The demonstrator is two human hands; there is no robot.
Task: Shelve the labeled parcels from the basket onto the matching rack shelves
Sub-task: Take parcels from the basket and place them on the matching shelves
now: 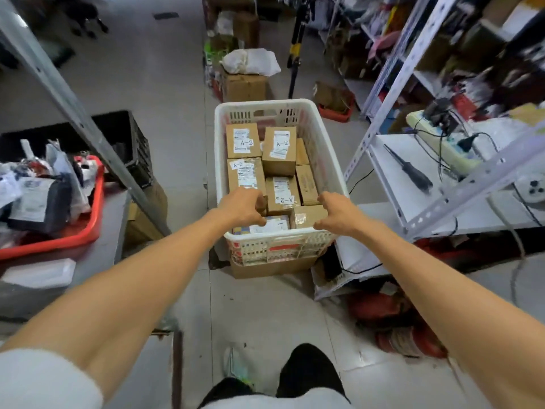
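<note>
Clothing: white short-sleeved top in soft, slightly fuzzy fabric (44,382). The left sleeve shows at the lower-left corner, and the white hem (274,404) runs along the bottom edge. Both arms are bare from the sleeve down to the left hand (241,208) and right hand (336,212). Plain black trousers (306,370), both legs in view. One pale sneaker (236,367) with mint and yellow-green accents near the sole, too blurred for finer detail.
</note>
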